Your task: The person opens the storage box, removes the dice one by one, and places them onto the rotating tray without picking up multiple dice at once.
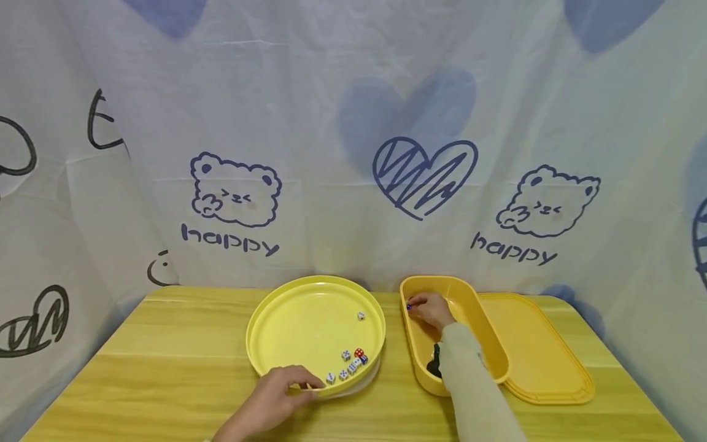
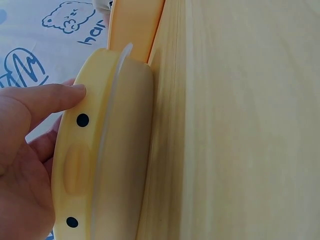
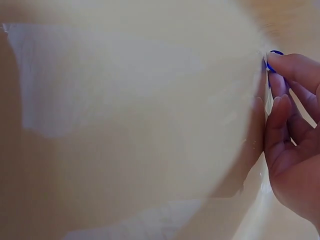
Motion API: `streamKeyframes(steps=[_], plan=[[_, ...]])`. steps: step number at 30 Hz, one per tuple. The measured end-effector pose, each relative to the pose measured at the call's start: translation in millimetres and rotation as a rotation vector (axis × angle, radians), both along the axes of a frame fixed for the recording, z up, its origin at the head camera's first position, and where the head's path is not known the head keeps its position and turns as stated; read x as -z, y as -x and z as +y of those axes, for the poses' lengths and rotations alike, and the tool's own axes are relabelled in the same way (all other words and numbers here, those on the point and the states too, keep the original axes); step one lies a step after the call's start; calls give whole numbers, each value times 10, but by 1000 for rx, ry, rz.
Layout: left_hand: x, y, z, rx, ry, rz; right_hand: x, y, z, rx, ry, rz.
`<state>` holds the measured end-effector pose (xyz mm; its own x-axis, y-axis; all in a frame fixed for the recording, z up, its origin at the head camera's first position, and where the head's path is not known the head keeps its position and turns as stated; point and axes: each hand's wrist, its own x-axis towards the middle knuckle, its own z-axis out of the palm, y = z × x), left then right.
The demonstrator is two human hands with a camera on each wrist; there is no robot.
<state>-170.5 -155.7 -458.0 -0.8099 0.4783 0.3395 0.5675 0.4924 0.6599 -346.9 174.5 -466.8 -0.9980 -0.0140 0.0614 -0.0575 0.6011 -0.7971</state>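
Observation:
At the near rim of a round yellow tray (image 1: pixel 309 294), my left hand (image 1: pixel 276 396) grips the edge, fingers over it and thumb against the outer wall. In the left wrist view, the thumb (image 2: pixel 55 97) lies beside a black dot on that wall. Several white dice (image 1: pixel 343 374) and a red die (image 1: pixel 359 352) lie in the tray, mostly near its front right. My right hand (image 1: pixel 433 309) reaches into a deep orange-yellow box (image 1: pixel 494 334). Between thumb and fingertips it pinches a small blue piece (image 3: pixel 274 61), partly hidden, close to the box's left wall.
A flat orange-yellow lid (image 1: pixel 544 356) lies to the right of the box. Beside the right sleeve (image 1: pixel 469 374), a black thing (image 1: pixel 434 366) shows against the box. A printed cloth (image 1: pixel 326 196) hangs behind the wooden table (image 1: pixel 182 356).

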Motion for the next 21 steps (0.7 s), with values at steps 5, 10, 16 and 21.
streamKeyframes(steps=[5,10,16,21], plan=[[-17,-3,-5,-4,-2,-12,-20,17,3,0,2,-24],[-2,5,7,5,-19,-44,-23,23,44,25,43,-51],[-7,12,-1,7,-10,-57,-63,3,113,39,154,-94],[-14,13,-15,4,0,-52,-176,8,138,10,144,-56]])
